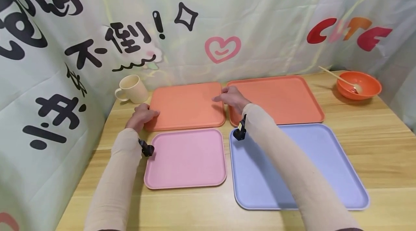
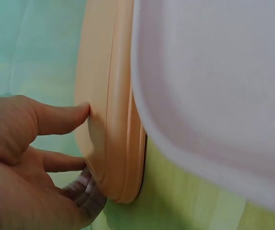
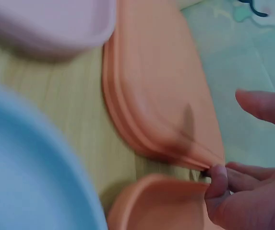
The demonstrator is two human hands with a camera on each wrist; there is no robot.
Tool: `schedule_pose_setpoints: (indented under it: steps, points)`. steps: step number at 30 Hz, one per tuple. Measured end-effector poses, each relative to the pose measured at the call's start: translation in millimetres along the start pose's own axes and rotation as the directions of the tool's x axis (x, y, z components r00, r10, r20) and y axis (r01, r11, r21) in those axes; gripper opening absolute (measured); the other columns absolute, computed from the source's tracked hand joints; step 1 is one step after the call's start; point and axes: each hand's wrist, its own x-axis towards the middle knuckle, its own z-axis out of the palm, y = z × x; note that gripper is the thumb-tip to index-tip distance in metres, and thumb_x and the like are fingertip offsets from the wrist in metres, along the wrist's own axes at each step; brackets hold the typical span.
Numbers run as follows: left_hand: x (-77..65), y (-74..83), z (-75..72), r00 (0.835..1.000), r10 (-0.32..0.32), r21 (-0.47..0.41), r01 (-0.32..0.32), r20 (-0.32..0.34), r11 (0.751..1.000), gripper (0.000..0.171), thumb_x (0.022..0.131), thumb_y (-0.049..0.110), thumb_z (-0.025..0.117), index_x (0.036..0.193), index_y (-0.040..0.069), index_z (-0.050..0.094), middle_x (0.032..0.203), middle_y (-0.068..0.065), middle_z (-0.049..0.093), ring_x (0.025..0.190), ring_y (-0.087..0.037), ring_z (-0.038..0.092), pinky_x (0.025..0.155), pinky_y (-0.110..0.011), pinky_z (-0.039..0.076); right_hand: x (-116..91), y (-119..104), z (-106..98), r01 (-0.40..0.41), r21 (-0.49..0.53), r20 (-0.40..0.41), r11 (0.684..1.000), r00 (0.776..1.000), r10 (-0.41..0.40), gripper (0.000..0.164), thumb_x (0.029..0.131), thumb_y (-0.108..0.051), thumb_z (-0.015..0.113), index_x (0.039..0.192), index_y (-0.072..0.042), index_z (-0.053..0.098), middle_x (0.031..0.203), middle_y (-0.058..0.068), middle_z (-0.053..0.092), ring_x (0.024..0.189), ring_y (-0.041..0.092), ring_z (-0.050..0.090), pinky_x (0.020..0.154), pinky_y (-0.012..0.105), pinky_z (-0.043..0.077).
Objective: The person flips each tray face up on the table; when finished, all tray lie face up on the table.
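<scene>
A smaller orange tray (image 1: 186,104) lies at the back left, with a layered edge in both wrist views. My left hand (image 1: 142,115) grips its left end, thumb (image 2: 63,120) on the upper face and fingers at the side edge. At the opposite end is my right hand (image 1: 233,98), its fingertips (image 3: 218,175) at the tray's corner, close to the neighbouring larger orange tray (image 1: 276,97). The right thumb (image 3: 262,105) is raised apart from the tray. In front lies a pink tray (image 1: 186,158), under the left wrist camera in the head view.
A blue tray (image 1: 312,166) lies front right beneath my right forearm. A beige mug (image 1: 132,89) stands at the back left. An orange bowl (image 1: 367,83) with a spoon (image 1: 339,78) sits back right. A printed cloth (image 1: 260,25) hangs behind the wooden table (image 1: 182,209).
</scene>
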Motion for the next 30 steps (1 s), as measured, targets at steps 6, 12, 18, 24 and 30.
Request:
schedule_pose_setpoints:
  steps: [6,12,18,24,30]
  points:
    - [0.3,2.6,0.9,0.999,-0.044,-0.115,0.045,0.009,0.992,0.060,0.097,0.019,0.059,0.143,-0.012,0.037,0.128,-0.024,0.039,0.115,-0.037,0.039,0.097,-0.040,0.039,0.8,1.7,-0.8,-0.032,0.145,-0.023,0.989,0.999,0.036,0.081,0.089,-0.018,0.077,0.154,-0.002,0.031,0.159,0.012,0.032,0.141,0.031,0.034,0.119,0.045,0.030]
    - [1.7,2.7,1.7,0.996,-0.088,-0.285,0.093,0.029,0.954,0.046,0.093,0.017,0.059,0.128,-0.007,0.042,0.128,-0.017,0.037,0.119,-0.033,0.036,0.101,-0.037,0.037,1.3,2.2,-0.5,-0.024,0.215,-0.020,0.976,0.999,0.029,0.082,0.089,-0.014,0.076,0.156,-0.002,0.030,0.157,0.009,0.032,0.131,0.026,0.036,0.117,0.041,0.031]
    - [-2.5,5.4,1.5,0.995,-0.088,-0.407,0.101,0.049,0.908,0.023,0.090,0.016,0.060,0.091,0.006,0.039,0.118,-0.014,0.033,0.118,-0.030,0.032,0.096,-0.035,0.032,0.7,3.3,1.2,-0.012,0.295,-0.023,0.956,1.000,0.020,0.079,0.090,-0.012,0.075,0.156,-0.001,0.032,0.124,0.007,0.042,0.087,0.023,0.037,0.088,0.033,0.036]
    - [-5.8,7.2,2.1,0.994,-0.100,-0.439,0.108,0.041,0.892,0.046,0.093,0.018,0.060,0.127,-0.004,0.038,0.133,-0.016,0.031,0.124,-0.029,0.030,0.104,-0.037,0.030,-3.3,1.7,1.8,-0.016,0.330,-0.018,0.944,1.000,0.023,0.081,0.091,-0.015,0.074,0.158,-0.004,0.029,0.101,0.003,0.042,0.074,0.019,0.036,0.076,0.030,0.034]
    - [-5.4,9.3,1.1,0.993,-0.111,-0.473,0.119,0.044,0.873,0.070,0.095,0.022,0.060,0.151,-0.002,0.025,0.146,-0.016,0.026,0.132,-0.030,0.026,0.117,-0.042,0.024,-6.9,-3.1,0.7,0.022,0.364,-0.028,0.931,1.000,-0.013,0.076,0.092,-0.012,0.072,0.156,-0.005,0.032,0.089,-0.002,0.040,0.064,0.015,0.034,0.076,0.031,0.033]
